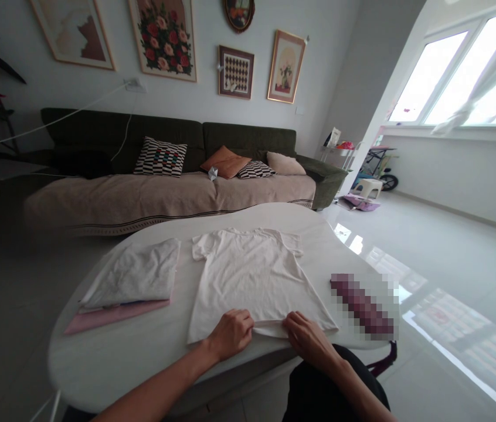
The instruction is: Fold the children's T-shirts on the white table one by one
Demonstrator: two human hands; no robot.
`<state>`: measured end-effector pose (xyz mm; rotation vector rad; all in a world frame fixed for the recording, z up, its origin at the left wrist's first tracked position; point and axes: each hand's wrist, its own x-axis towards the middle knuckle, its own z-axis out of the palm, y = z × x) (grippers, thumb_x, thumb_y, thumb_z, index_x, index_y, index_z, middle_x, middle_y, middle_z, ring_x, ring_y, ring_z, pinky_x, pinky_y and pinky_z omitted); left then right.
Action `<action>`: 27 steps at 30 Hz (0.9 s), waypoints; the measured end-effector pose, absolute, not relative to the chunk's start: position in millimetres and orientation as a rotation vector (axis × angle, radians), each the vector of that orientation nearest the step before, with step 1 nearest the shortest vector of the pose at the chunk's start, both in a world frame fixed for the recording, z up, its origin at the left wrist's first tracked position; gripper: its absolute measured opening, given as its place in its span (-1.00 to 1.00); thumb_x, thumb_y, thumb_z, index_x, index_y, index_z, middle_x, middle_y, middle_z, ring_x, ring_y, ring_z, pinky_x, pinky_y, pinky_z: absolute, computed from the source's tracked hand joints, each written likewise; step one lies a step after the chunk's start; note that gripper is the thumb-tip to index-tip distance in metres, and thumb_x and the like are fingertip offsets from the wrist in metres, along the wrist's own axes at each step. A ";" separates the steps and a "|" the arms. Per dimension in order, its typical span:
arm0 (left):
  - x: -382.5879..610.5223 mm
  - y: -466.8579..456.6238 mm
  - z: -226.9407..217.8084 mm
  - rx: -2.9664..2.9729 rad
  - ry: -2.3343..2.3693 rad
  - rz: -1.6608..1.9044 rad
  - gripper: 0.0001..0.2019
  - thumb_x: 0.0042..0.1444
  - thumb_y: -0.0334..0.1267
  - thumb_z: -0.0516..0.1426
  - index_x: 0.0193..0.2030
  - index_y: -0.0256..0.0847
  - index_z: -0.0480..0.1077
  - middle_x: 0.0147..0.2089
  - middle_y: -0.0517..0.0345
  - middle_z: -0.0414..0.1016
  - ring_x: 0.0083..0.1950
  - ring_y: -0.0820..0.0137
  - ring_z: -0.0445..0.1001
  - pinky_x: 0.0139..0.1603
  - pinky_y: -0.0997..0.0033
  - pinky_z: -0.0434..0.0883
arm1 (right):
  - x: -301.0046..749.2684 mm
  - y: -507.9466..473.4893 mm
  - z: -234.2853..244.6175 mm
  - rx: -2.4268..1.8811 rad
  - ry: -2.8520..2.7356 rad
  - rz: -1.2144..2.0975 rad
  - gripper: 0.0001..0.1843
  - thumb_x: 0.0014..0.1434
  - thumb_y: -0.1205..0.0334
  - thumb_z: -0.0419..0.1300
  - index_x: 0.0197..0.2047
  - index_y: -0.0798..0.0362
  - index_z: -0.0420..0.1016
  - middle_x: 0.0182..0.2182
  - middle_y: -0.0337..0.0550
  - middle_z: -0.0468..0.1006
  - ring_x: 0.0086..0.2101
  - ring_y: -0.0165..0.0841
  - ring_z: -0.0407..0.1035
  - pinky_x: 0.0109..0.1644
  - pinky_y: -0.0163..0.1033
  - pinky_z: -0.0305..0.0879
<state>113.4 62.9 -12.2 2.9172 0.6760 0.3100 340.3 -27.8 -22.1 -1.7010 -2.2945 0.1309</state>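
**Hem of spread T-shirt pinched at near edge**

One white T-shirt (252, 275) is laid flat on the white surface (142, 357), long axis running away from the person, collar far, hem near. Left hand (231, 333) and right hand (307, 337) are equally close, side by side at the hem's middle; fingers are closed, pinching the hem fabric. To the left, one folded stack (133, 281) is noted: two pieces, white over pink.

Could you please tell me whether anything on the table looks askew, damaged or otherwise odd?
Nothing looks damaged or spilled. The white T-shirt lies flat; only its near hem is bunched where the left hand and right hand pinch it. The folded stack is tidy.
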 end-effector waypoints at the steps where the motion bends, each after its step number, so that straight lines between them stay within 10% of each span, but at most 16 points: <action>1: 114.7 65.1 -11.3 2.881 0.712 0.347 -0.91 0.07 -0.43 0.00 -0.39 -0.22 0.30 -0.33 0.18 0.38 -0.28 0.42 0.37 -0.23 0.47 0.30 | 338.7 -29.0 -22.0 -1.689 -2.284 0.127 -0.86 0.13 0.29 0.02 -0.21 0.03 0.31 -0.29 -0.15 0.37 -0.25 -0.34 0.27 -0.23 -0.27 0.22; 20: 109.4 78.7 2.4 3.008 0.766 0.179 -0.78 0.05 -0.43 -0.02 -0.16 -0.22 0.33 -0.11 0.04 0.37 -0.07 0.29 0.33 0.00 0.26 0.24 | 345.7 5.4 16.9 -1.804 -1.921 0.031 -0.72 0.16 0.28 -0.07 -0.21 -0.02 0.46 -0.20 -0.18 0.46 -0.29 -0.39 0.41 -0.21 -0.32 0.28; 27: 134.5 63.9 2.6 2.843 1.115 0.391 -0.48 -0.01 0.17 0.01 -0.11 -0.22 0.37 0.11 -0.08 0.27 0.08 0.12 0.20 0.05 0.08 0.15 | 337.9 10.5 31.8 -1.820 -1.925 0.007 -0.72 0.20 0.20 -0.08 -0.30 0.00 0.45 -0.30 -0.18 0.46 -0.33 -0.39 0.40 -0.27 -0.32 0.26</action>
